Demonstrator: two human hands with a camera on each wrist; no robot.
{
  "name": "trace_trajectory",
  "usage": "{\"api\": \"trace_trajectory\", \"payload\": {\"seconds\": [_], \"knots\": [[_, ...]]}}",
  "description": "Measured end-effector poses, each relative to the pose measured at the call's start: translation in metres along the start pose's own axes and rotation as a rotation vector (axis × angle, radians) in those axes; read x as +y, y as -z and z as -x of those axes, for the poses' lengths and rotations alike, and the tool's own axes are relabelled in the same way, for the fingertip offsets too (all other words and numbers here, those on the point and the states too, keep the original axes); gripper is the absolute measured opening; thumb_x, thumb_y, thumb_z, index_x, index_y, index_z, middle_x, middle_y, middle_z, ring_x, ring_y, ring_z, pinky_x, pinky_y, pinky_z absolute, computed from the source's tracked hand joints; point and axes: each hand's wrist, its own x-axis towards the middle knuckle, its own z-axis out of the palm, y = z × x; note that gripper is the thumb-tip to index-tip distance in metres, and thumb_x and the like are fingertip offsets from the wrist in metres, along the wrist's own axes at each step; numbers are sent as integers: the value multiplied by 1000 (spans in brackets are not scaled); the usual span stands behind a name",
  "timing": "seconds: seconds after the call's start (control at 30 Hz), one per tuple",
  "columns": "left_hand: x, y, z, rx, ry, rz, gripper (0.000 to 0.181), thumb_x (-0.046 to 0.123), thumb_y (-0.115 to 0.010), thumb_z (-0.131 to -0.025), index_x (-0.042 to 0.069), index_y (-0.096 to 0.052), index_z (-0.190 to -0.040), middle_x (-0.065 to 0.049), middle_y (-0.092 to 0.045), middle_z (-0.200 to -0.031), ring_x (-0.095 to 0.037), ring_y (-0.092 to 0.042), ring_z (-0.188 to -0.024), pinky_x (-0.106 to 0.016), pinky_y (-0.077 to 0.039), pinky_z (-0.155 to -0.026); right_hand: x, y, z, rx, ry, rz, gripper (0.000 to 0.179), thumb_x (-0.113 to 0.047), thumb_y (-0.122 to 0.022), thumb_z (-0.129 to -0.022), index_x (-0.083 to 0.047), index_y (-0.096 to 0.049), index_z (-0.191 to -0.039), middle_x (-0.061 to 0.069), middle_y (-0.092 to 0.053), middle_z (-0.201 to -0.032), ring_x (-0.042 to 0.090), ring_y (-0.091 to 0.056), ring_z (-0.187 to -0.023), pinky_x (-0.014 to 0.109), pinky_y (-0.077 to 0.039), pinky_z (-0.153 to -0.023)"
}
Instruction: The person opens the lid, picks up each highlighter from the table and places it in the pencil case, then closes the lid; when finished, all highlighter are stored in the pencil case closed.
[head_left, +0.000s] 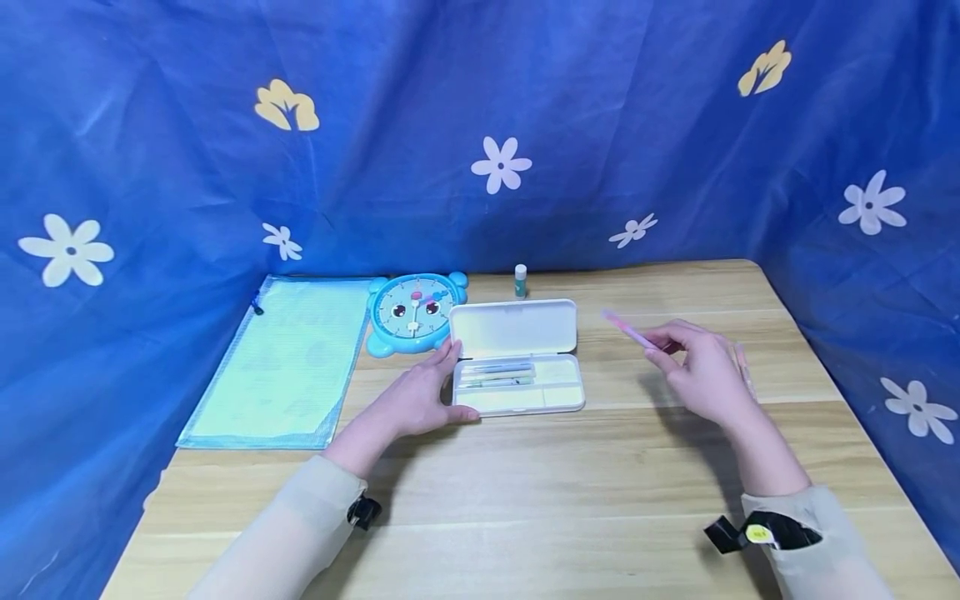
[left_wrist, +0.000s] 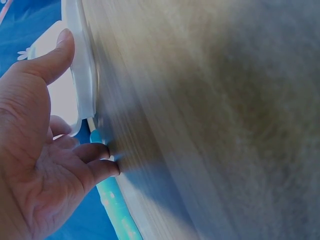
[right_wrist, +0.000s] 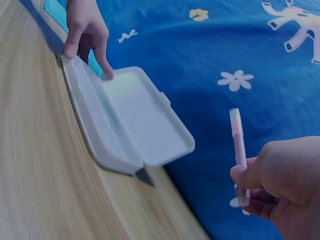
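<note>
A white pencil case [head_left: 517,327] lies with its lid raised on the table, several slim pens [head_left: 495,373] in one compartment. At its left end, my left hand [head_left: 420,396] grips the case, thumb at the front edge and a finger by the lid. The left wrist view shows that thumb [left_wrist: 61,52] against the white case. To the right of the case, my right hand [head_left: 701,371] pinches a pink pen [head_left: 628,328] above the table. Its clear cap points away from the hand in the right wrist view, where the pink pen [right_wrist: 239,145] is seen whole.
A blue toy clock [head_left: 415,310] with a face stands left of the case, beside a light blue mesh zip pouch [head_left: 281,362]. Behind the case is a glue stick [head_left: 521,282]. Another slim pinkish item [head_left: 744,371] lies partly behind my right hand. Blue flowered cloth surrounds the table.
</note>
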Motion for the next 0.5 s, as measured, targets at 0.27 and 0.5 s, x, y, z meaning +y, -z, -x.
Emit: {"api": "trace_trajectory", "payload": {"seconds": [0.27, 0.5], "knots": [[1, 1, 1, 4, 1, 3, 129, 66, -85, -79, 8, -15, -170, -16, -10, -174, -44, -30, -153, -53, -32, -122, -18, -22, -24, -86, 78, -110, 18, 6, -78, -91, -4, -80, -107, 0, -73, -90, 18, -67, -81, 41, -56, -72], [1, 1, 0, 3, 0, 0, 129, 67, -85, -79, 8, -15, -170, -16, -10, -174, -43, -30, -153, -52, -32, -123, -34, -51, -39, -185, 124, -152, 18, 5, -77, -93, -3, -80, -109, 3, -75, -99, 19, -70, -85, 45, -59, -76]]}}
